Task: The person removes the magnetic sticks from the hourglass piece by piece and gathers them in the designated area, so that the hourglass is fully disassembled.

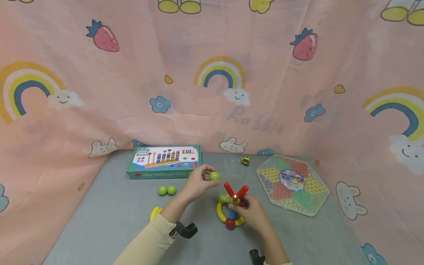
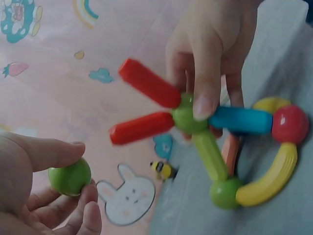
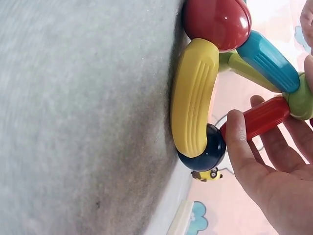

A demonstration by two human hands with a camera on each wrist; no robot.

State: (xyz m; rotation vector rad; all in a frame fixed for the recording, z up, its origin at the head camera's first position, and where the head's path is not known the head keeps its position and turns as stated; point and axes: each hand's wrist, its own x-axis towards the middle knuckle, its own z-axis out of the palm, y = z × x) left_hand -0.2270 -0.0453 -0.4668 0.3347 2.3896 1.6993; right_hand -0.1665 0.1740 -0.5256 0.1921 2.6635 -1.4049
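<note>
My left hand [image 1: 196, 184] holds a green ball [image 2: 70, 176] between thumb and fingers, up and left of a magnetic stick-and-ball model. My right hand [image 1: 254, 213] grips that model at its top green ball [image 2: 190, 116], and its fingers lie along a red stick [image 3: 266, 117] that slopes down to a dark blue ball [image 3: 208, 152]. Two more red sticks [image 2: 144, 128] spread upward from the top ball in a V. Curved yellow sticks [image 3: 194, 98] form the base on the table, joined to a red ball [image 1: 230, 223]. Blue and green sticks rise from the base.
Two green balls [image 1: 166, 190] lie left of my left hand, with yellow pieces [image 1: 154, 213] partly behind that forearm. A ring game box [image 1: 163, 173] stands at the back left. A small bee-like figure [image 1: 245, 161] and a hexagonal board [image 1: 293, 184] are at the back right.
</note>
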